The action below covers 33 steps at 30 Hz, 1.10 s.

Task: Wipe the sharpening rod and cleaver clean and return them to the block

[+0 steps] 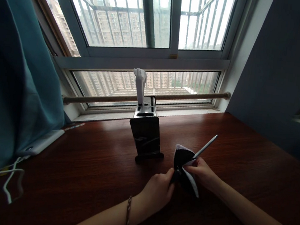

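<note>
While daylight falls through a barred window (pixel 139 17), a person works with 2 bare hands over a dark wooden desk (pixel 243 152). The left hand (pixel 157 191), a braided bracelet (pixel 128 214) on its wrist, pinches the lower edge of a black cloth pouch (pixel 183 165) between thumb and fingers. The right hand (pixel 202 172) is curled around a slim white stylus (pixel 206 145), its fingers also pressed against the pouch's pale lining; the stylus slants up and away to the right, its lower end hidden between the hand and the pouch. The pouch is held just above the desk, between both hands, near the middle of the frame. Just beyond it stands a dark, glossy tissue holder (pixel 146 133) with a white tissue (pixel 140 84) rising from its top. At left hang a teal curtain (pixel 9 85), with a white power strip (pixel 42 141) and a loose white cable (pixel 9 179) below it.
</note>
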{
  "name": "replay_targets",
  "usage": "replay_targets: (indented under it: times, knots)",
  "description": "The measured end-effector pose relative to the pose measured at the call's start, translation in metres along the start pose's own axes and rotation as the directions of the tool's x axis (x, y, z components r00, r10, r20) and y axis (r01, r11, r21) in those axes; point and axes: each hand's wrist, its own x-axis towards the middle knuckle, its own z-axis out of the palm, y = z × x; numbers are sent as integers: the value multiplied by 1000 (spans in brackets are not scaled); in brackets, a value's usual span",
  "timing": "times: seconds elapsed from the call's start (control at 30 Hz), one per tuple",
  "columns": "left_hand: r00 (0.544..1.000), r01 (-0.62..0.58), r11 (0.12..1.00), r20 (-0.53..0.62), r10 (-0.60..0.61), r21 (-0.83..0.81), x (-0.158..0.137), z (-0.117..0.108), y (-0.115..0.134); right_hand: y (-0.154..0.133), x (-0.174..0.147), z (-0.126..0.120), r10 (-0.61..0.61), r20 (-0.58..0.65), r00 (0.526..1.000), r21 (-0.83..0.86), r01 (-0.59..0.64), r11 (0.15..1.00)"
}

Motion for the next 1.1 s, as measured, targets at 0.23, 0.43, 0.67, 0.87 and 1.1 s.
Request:
replay_targets:
  times: [0.23, 0.43, 0.67, 0.87, 1.1]
  knots:
    - [875, 428, 515, 483, -30, -743, 13, -9, -6, -6, -2, -3, 1, 42, 999, -39, 0, 999]
    - [722, 636, 180, 661, 204, -750, 16, -20, -17, -12, -5, 1, -35, 22, 999, -181, 38, 983]
    - [863, 426, 424, 499, 74, -800, 14, -11, -15, -9, -2, 1, -30, -78, 997, -229, 12, 973]
    - [872, 423, 449, 488, 34, -787, 15, -8, -13, -6, -1, -2, -8, -45, 999, -145, 1, 989]
    - [837, 517, 251, 544, 53, -819, 20, -7, -28, -8, 5, 6, 69, -172, 983, 200, -34, 979]
